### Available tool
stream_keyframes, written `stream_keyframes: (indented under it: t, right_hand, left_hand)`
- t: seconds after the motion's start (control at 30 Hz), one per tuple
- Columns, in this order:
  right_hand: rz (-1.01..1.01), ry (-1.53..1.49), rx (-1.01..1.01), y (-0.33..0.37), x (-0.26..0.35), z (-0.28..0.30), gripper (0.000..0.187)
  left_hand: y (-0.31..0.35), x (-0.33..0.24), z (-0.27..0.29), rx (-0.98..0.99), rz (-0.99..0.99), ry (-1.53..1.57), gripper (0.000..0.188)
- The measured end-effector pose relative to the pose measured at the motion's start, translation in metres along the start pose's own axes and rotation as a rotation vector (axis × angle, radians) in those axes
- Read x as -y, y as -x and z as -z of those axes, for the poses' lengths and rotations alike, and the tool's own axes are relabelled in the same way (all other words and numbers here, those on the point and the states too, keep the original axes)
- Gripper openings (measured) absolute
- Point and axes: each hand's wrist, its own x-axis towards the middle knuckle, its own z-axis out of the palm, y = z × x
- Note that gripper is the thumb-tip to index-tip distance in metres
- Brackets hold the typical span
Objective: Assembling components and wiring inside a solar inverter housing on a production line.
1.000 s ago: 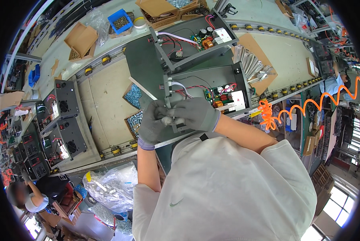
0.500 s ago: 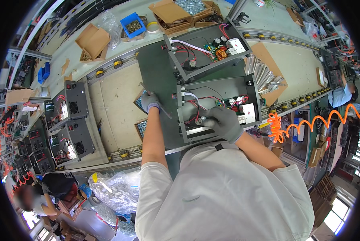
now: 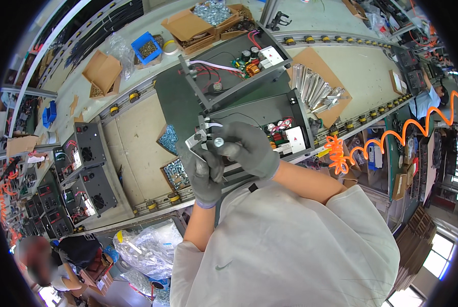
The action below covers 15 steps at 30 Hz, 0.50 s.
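My left hand, in a grey glove, is closed around a pale metal bracket-like piece at the left end of the nearer dark metal case. My right hand, gloved too, pinches a small round silver part close beside that piece; its exact kind is unclear. Under the hands lies the nearer open case, with a circuit board and a white block inside. My hands hide its left part. A similar open case with wires, capacitors and a copper coil sits behind it.
Two trays of small screws stand left of the green mat. Shiny metal strips lie on cardboard to the right. An orange coiled hose hangs right. Finished-looking cases stand left; a co-worker is lower left.
My left hand has come back from beside the screw trays toward me, with the metal piece. My right hand has moved left from inside the nearer case, bringing the round part toward my left hand.
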Motion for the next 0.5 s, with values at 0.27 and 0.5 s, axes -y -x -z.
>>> stream_keyframes:
  t: [0.27,0.5]
  right_hand:
    - [0.078,-0.087,-0.14,0.003,0.008,-0.004,0.03]
    - [-0.018,-0.275,-0.126,0.01,0.002,-0.009,0.031]
  left_hand:
    - [0.019,0.016,-0.02,-0.079,0.095,-0.093,0.044]
    - [0.023,0.025,-0.044,-0.167,0.088,-0.224,0.044]
